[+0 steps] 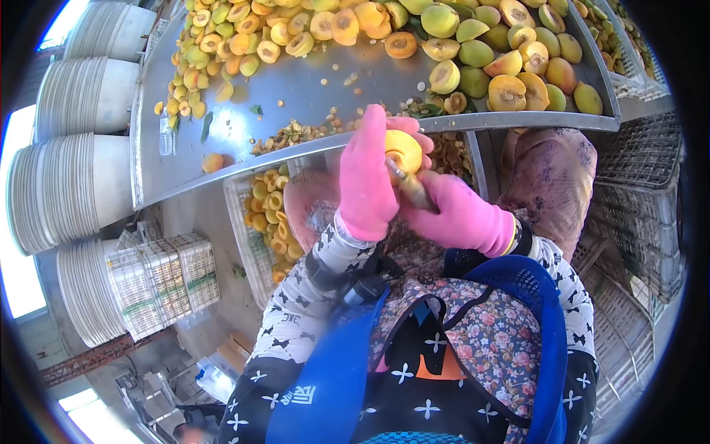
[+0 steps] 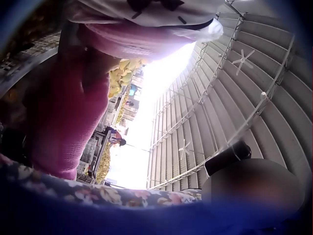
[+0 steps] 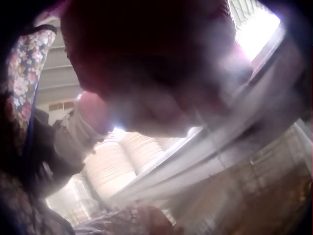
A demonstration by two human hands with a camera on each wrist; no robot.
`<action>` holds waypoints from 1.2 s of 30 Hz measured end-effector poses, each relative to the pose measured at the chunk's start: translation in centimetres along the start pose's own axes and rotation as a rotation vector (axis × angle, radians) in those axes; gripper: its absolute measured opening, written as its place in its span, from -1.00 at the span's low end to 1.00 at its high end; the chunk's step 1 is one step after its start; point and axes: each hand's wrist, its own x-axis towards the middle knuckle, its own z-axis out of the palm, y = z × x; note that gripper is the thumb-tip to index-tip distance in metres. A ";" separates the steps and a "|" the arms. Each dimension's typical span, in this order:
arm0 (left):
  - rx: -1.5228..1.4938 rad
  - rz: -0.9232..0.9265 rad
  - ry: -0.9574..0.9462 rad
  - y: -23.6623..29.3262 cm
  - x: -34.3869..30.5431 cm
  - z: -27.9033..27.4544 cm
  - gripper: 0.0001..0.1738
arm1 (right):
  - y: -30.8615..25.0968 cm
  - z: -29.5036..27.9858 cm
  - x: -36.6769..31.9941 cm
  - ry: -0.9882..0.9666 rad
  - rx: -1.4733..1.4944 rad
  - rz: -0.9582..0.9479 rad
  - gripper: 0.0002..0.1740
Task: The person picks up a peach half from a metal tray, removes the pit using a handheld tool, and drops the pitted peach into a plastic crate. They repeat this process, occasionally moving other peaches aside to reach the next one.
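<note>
In the head view, a yellow peach half (image 1: 405, 148) rests in my pink-gloved left hand (image 1: 366, 181), between the thumb and the fingers behind it. My right hand (image 1: 462, 218), also in a pink glove, grips a short tool by its tan handle (image 1: 416, 192). The tool's metal end meets the lower left of the peach half, close to the left thumb. Both hands are in front of the metal tray's near rim (image 1: 296, 157). In the left wrist view a pink glove (image 2: 73, 112) shows at the left. The right wrist view is dark and blurred, hiding the tool.
Cut and whole peaches (image 1: 510, 63) heap along the tray's far side; pits and scraps (image 1: 296, 135) lie near its rim. Below left stands a crate of hollowed halves (image 1: 268, 214). Crates (image 1: 629, 200) stack at right, white tubs (image 1: 55, 189) at left. My knees flank the hands.
</note>
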 end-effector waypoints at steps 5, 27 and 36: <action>-0.308 -0.207 -0.123 1.6 0.2 0.8 -0.43 | 0.1 -2.3 -0.7 -0.481 0.785 0.220 -0.86; 0.723 0.307 0.168 1.4 16.7 -10.1 -0.26 | 1.7 -1.4 0.6 0.014 -0.484 -0.052 -0.62; -0.254 -0.057 -0.137 -2.1 20.2 -9.2 -0.26 | 0.2 -3.2 0.0 0.207 -0.248 -0.055 -0.53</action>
